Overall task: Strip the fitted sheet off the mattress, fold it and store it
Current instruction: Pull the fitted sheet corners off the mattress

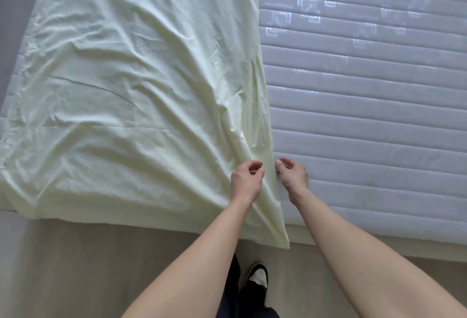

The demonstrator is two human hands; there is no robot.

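Note:
The pale yellow-green fitted sheet (131,90) lies spread and creased over the left half of the grey quilted mattress (366,115). Its right edge runs down the middle, and a corner hangs over the mattress's near side. My left hand (246,180) sits on the sheet close to that edge, fingers curled into the fabric where the creases run together. My right hand (293,173) is just right of the edge, over bare mattress. Its curled fingertips are at the sheet's border, and I cannot tell whether they pinch it.
The mattress's right half is bare, with a printed square pattern. Beige floor (88,267) runs along the near side, where my dark trouser leg and a black-and-white shoe (257,276) stand close to the bed. A grey surface borders the far left.

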